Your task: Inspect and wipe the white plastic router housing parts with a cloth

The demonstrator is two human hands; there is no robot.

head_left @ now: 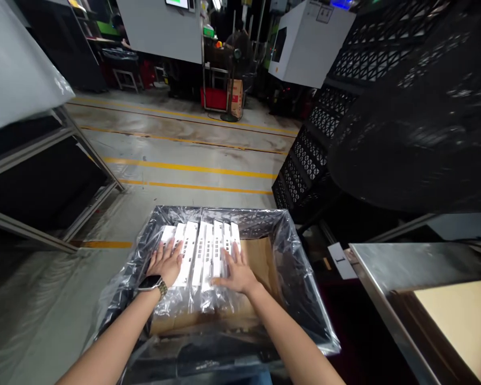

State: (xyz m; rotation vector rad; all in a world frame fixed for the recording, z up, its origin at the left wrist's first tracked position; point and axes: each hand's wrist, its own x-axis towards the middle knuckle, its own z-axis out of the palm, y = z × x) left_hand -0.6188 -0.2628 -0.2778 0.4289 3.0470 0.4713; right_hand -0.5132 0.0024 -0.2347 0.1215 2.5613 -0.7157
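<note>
Several long white parts with small square cutouts (207, 251) stand side by side in a dark crate (304, 262) lined with clear plastic film. Over the left end of the row lies my left hand (165, 263), fingers spread across the parts, a watch on its wrist. My right hand (238, 271) rests at the row's right end, its thumb and fingers apart and touching the outer parts. Neither hand is closed round anything. Brown cardboard (260, 262) shows on the crate floor to the right of the row and along its near side.
Stacked black lattice crates (304, 155) and a large dark fan-like shape (417, 128) rise at the right. A metal table (409, 262) stands at the right front. To the left is a metal-framed rack (92, 155). Machines and a cardboard box (235, 99) stand beyond the yellow-striped floor.
</note>
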